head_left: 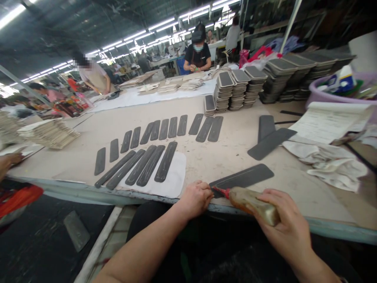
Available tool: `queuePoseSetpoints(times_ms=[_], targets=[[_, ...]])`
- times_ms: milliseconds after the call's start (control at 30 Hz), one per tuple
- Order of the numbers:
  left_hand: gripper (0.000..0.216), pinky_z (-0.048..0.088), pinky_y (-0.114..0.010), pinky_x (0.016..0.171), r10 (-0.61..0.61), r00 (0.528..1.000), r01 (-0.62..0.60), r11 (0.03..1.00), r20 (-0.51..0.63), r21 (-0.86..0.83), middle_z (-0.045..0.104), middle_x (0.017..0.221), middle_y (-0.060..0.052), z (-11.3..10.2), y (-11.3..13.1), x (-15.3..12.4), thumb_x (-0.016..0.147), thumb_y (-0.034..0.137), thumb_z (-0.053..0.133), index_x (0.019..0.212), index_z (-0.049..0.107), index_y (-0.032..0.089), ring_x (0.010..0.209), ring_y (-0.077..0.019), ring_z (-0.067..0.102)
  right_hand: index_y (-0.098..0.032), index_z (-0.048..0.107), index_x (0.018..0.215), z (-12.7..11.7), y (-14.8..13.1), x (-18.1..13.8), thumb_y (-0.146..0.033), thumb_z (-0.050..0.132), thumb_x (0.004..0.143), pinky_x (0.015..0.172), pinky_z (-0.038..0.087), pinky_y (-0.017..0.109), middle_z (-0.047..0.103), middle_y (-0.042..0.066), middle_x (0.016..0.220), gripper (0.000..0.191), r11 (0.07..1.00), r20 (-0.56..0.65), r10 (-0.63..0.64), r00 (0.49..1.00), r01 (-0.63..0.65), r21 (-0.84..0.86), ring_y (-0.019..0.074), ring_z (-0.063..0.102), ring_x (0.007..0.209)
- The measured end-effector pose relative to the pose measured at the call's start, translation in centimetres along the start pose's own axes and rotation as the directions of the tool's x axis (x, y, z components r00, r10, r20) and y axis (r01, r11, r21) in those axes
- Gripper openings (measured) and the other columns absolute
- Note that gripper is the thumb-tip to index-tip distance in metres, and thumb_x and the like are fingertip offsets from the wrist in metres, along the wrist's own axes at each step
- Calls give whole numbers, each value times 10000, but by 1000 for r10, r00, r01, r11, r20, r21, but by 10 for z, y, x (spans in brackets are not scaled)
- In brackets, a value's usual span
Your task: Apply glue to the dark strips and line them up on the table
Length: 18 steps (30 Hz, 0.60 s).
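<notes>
My right hand is wrapped round a yellowish squeeze glue bottle with a red nozzle, tilted so its tip points left. The tip is at the near left end of a dark grey strip lying at the table's front edge. A thin glossy line runs along that strip. With its fingers closed, my left hand grips the strip's left end; the fingertips are partly hidden. To the left, several dark strips with glossy lines lie on a white sheet.
Behind lies a row of shorter dark pieces. Stacks of edged panels stand farther back. On the right are two loose dark strips, white cloth gloves, a paper pad and a purple basin. Co-workers sit and stand beyond.
</notes>
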<state>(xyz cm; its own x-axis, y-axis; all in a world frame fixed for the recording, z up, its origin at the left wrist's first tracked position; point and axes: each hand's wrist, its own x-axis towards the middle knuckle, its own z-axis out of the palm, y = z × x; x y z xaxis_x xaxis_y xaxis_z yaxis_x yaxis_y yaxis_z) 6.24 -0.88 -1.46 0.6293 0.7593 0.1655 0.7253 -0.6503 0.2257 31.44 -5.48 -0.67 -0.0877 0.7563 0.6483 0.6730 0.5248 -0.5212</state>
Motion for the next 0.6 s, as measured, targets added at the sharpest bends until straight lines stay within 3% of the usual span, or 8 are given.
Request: queuePoseSetpoints(times_ms=[367,600], targets=[[275,494,-309,819,-11,1000,11,999,-4,-33,659,834,-55,1,0,0,931,225,478,791,706,163,821,-171,588,-216,583,1011,-16,2,-8,-328,633,844,754,495,327,579,70,992,207,999,35,-10,999,11,-35,209,595,900],[207,498,-311,821,-61,998,60,996,-14,-60,674,866,-48,0,2,2,906,224,526,825,709,169,829,-174,599,-221,588,985,-41,26,-7,-381,608,843,769,494,402,591,80,966,215,969,-148,66,987,-99,-224,253,602,865]])
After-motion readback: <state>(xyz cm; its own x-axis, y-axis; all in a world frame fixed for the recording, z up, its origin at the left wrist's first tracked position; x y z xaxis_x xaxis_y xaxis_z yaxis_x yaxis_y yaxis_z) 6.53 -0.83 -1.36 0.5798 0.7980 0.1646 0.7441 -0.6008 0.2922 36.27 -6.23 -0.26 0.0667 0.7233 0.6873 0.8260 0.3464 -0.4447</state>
